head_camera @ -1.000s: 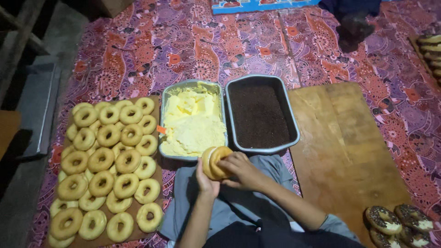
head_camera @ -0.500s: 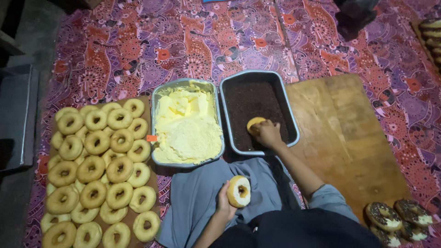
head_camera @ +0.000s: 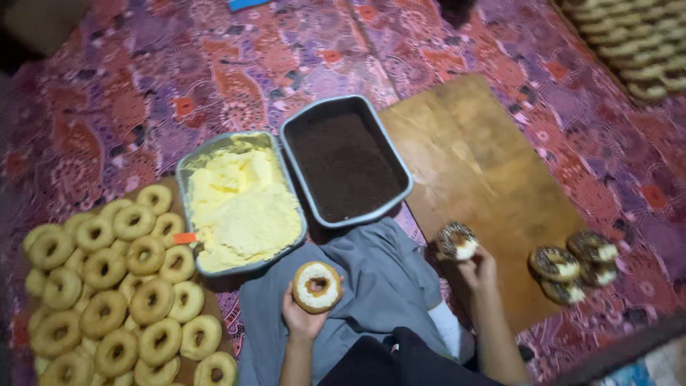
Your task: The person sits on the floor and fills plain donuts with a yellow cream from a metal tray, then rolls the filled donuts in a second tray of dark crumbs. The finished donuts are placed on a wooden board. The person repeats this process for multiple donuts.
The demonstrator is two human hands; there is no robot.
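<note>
My left hand (head_camera: 304, 314) holds a doughnut (head_camera: 316, 286) with pale cream on its top, above my grey-clad lap. My right hand (head_camera: 477, 268) grips a doughnut coated in dark crumbs (head_camera: 456, 241) over the near edge of a brown board (head_camera: 486, 171). Ahead sit two metal trays side by side: the left tray (head_camera: 187, 166) is full of yellow cream, the right tray (head_camera: 341, 106) holds dark brown crumbs.
Several plain ring doughnuts (head_camera: 114, 286) lie in rows at my left. Three crumb-coated doughnuts (head_camera: 572, 263) rest at the board's right end. A small orange handle (head_camera: 184, 238) sticks from the cream. A patterned red-purple cloth (head_camera: 214, 64) covers the floor. More stacked doughnuts (head_camera: 636, 50) lie far right.
My right hand lifted the doughnut out of the crumb tray and carried it right to the board, now coated. My left hand stays over my lap with the cream-topped doughnut. The view shifted right.
</note>
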